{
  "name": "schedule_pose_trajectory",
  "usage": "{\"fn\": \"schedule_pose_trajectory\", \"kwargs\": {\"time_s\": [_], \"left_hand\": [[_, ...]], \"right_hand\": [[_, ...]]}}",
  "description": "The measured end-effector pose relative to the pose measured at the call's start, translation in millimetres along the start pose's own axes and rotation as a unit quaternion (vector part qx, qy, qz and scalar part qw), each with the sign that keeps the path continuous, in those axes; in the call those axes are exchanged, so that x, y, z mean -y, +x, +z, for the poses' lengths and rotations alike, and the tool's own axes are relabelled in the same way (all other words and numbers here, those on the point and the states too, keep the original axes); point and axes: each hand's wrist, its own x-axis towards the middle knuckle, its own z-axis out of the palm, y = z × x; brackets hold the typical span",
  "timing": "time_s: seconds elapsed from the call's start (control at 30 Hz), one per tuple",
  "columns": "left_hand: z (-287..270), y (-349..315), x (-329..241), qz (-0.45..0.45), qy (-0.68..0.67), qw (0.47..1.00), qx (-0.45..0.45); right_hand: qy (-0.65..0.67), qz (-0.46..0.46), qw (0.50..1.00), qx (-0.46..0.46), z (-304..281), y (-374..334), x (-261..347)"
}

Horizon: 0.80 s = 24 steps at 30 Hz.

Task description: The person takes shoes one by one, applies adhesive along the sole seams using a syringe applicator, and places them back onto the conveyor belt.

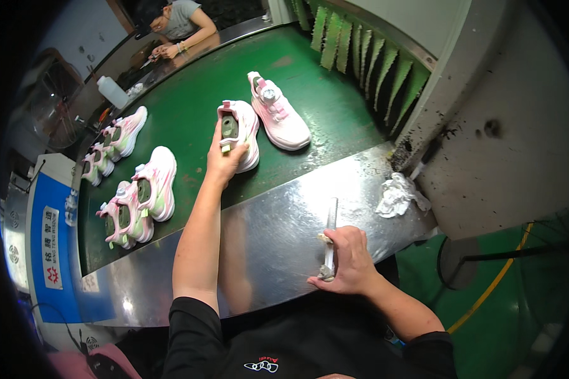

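Note:
My left hand (223, 164) grips a pink and white sneaker (249, 136) at its heel. A dark green shoe last shows in the shoe's opening. The sneaker stands on the green belt (196, 120), close beside another pink sneaker (284, 123) with a round dial on its tongue. Over the steel ledge (265, 243), my right hand (352, 262) is closed around a slim silver metal tool (329, 252). One end of the tool points away from me; its exact kind I cannot make out.
Several pink sneakers (160, 180) stand in two groups on the belt's left. A crumpled white cloth (401, 196) lies at the ledge's right end. Green strip curtains (373, 57) hang at the back right. Across the belt, a person (177, 28) works near a white bottle (112, 92).

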Motion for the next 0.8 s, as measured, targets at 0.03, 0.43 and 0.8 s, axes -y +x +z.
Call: {"fn": "schedule_pose_trajectory", "kwargs": {"time_s": [0.03,0.43,0.8], "left_hand": [[10,-1,-5,0.001,0.023,1.0,0.012],[-148,-101,33,-0.272,-0.122,0.954,0.017],[-97,-235,-65,-0.086,-0.044,0.989,0.113]], "right_hand": [[0.005,0.0,1.0,-0.003,-1,-2,-1],[0.053,0.018,0.998,-0.028,1,-11,-15],[0.11,0.052,0.992,-0.019,-4,-17,-7]]}}
